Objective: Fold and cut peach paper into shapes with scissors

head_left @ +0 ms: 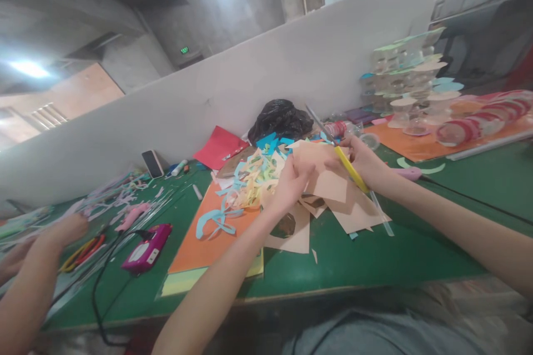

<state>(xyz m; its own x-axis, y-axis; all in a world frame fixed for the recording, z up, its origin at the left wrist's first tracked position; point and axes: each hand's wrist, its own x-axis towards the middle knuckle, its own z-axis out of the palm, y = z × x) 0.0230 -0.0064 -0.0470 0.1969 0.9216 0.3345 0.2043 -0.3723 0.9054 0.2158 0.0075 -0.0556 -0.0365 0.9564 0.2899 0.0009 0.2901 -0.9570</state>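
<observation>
A peach-coloured sheet of paper (322,169) is pinched at its left edge by my left hand (295,178), thumb on top. My right hand (361,162) grips scissors (350,169) with yellow handles; their blades point up and away, above the paper's far right corner. The right fingertips come close to the sheet, and whether they touch it is not clear. Under the raised sheet lie more peach papers (353,211), one with a round hole cut in it (300,238). Colourful paper scraps (254,177) are heaped just left of my left hand.
Orange sheets (200,233) lie left on the green table (333,272). A black plastic bag (278,122) sits behind the scraps. Stacked clear cups (403,75) stand at right. Another person's hand (69,231) is at far left, near pliers (83,252) and a magenta power box (147,249).
</observation>
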